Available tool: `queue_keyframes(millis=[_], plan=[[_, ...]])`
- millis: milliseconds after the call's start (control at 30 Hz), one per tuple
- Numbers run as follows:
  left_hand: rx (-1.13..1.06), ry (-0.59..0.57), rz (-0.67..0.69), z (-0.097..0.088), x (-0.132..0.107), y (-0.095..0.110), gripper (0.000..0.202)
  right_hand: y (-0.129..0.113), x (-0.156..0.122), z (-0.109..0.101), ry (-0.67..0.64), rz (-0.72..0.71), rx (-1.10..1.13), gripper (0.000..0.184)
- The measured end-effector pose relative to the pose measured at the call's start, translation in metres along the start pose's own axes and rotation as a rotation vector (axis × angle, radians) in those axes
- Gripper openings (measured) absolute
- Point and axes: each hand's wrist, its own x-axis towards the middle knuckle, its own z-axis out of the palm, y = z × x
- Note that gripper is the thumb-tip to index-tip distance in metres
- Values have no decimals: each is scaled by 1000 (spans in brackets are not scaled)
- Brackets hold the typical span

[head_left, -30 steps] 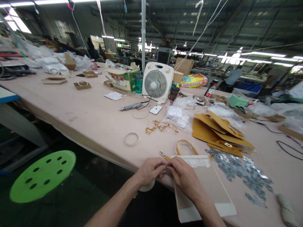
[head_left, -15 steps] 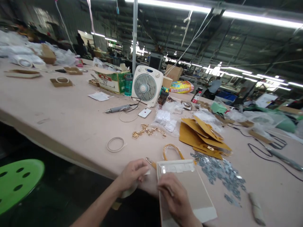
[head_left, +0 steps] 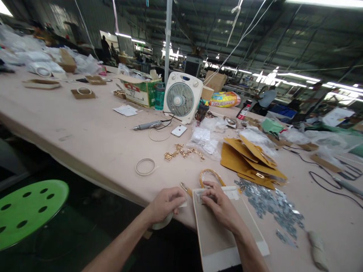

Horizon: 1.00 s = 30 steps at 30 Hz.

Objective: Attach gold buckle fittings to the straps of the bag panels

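Note:
My left hand [head_left: 167,204] is closed around a roll of whitish tape [head_left: 163,223], with a short white end sticking out at the fingertips. The roll hangs below the hand, just off the table's front edge. My right hand [head_left: 220,207] lies over the top of a flat beige bag panel [head_left: 224,241] with white borders. Its fingers are apart, the tips touching the panel near a strip of white tape [head_left: 234,193]. Behind the panel's top edge rises a mustard-yellow bag handle [head_left: 211,172]. A metal buckle on a yellow tab [head_left: 185,187] pokes out at the panel's upper left.
Small grey metal pieces [head_left: 273,207] are heaped right of the panel, with yellow bag pieces [head_left: 249,162] behind. Gold hardware [head_left: 184,152], another tape roll [head_left: 145,166], a phone [head_left: 179,130], a grey hand tool [head_left: 147,125] and a fan [head_left: 183,97] occupy the table. A green stool [head_left: 34,206] stands at left.
My right hand has moved up the panel to its top edge, and its fingers have spread. My left hand keeps the tape roll. The view has shifted slightly, moving the scene right.

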Motion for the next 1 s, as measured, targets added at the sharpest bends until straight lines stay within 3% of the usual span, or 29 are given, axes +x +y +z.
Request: queue_keyframes(millis=[267,500,667,733,867,1000], plan=[[-3,-9,2,0,1,-3,33,3,3,4,17,-2,-61,17],[-19,-15,-5,0,-1,0,32,10,3,14,103,-96,-216,9],[-17,-9,-5,0,-1,-1,32,18,0,23,205,-131,-305,34],[-17,-3,-5,0,-1,-2,33,18,0,27,236,-131,-345,29],[-67,37,6,2,-1,-1,33,14,4,36,338,-107,-402,18],[-147,165,7,4,-8,2,35,10,8,40,408,-82,-411,19]])
